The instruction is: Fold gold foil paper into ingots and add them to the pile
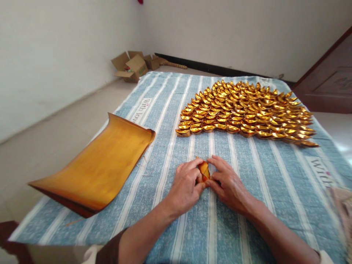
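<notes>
Two hands are folding one small gold paper on the striped cloth.

The gold paper is sitting on the cloth just in front of the person, pinched between both hands. The left hand is closed on it from 9 o'clock, and the right hand is closed on it from 3 o'clock, fingertips pressing the folds. To fold well, I think the fingers should be pressing each crease flat and keeping the corners lined up. At 12 o'clock, well apart, folded gold boats are lying in neat rows, too many to count, well over a hundred. At 9 o'clock one stack of gold sheets is lying curled. At 11 o'clock, far off on the floor, about two open boxes are sitting.
</notes>
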`<action>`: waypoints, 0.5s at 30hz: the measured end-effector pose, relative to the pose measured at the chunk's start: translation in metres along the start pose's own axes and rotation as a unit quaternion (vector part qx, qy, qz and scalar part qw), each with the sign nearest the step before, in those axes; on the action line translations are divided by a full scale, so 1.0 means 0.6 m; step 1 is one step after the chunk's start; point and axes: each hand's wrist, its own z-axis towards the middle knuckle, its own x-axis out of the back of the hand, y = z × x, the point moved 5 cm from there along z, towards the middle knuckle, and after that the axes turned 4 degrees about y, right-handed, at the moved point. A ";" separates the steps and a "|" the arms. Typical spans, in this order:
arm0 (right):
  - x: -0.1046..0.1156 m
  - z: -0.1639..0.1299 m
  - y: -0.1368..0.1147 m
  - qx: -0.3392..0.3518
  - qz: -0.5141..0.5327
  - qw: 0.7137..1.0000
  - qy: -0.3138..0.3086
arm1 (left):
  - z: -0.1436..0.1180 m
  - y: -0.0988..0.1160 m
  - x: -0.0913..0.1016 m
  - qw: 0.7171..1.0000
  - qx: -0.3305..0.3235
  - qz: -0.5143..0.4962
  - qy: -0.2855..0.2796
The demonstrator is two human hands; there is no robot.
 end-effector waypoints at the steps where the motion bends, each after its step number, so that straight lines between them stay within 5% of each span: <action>1: 0.000 0.000 0.000 -0.002 -0.001 1.000 0.000 | 0.001 0.001 0.001 1.000 0.003 -0.003 0.003; 15: 0.000 0.004 -0.004 -0.010 -0.004 1.000 0.000 | 0.004 -0.001 0.001 1.000 0.008 -0.020 0.002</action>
